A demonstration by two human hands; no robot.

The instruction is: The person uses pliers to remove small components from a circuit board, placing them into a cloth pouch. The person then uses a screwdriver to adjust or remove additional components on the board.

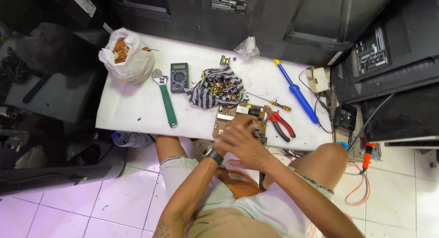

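White tabletop [132, 105] before dark television backs carried a brown circuit board [228, 117] at its near edge, where the left hand [233, 128] and right hand [249, 149] overlapped it, fingers curled but grip unclear, with a white bag [130, 62] far left and red-handled pliers [280, 124] just right.

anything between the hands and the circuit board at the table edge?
Nothing visible. Both hands are already at the brown rectangular circuit board on the white tabletop: left hand rests on it, right hand overlaps just below. Red-handled pliers lie beside it to the right, apart.
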